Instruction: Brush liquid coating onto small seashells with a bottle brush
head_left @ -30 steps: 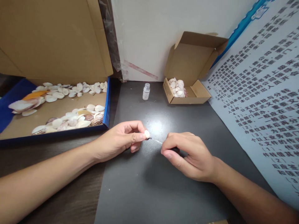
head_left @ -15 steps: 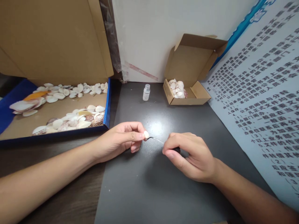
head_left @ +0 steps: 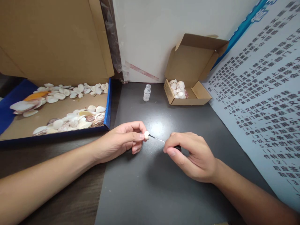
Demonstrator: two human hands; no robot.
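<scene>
Between the thumb and forefinger of my left hand [head_left: 126,137], a small white seashell [head_left: 146,135] is pinched above the dark mat. My right hand [head_left: 191,156] is closed around a black-capped applicator brush [head_left: 178,147]. From it a thin pale stem runs left to a dark tip, which appears to touch the shell's right side. Most of the cap is covered by my fingers. Beyond my hands stands an uncapped little glass bottle [head_left: 147,93] with a printed label and whitish contents.
At left, an open blue-edged box [head_left: 108,104] holds many white and brown shells [head_left: 70,122]. A small cardboard box [head_left: 192,101] with more shells [head_left: 179,89] stands at the back right. A printed sheet [head_left: 257,103] slopes along the right, and a white panel [head_left: 145,40] rises behind.
The shell has turned slightly in my left fingers. The brush tip has shifted up a little and lies straighter against the shell's right side. The boxes and bottle stay put.
</scene>
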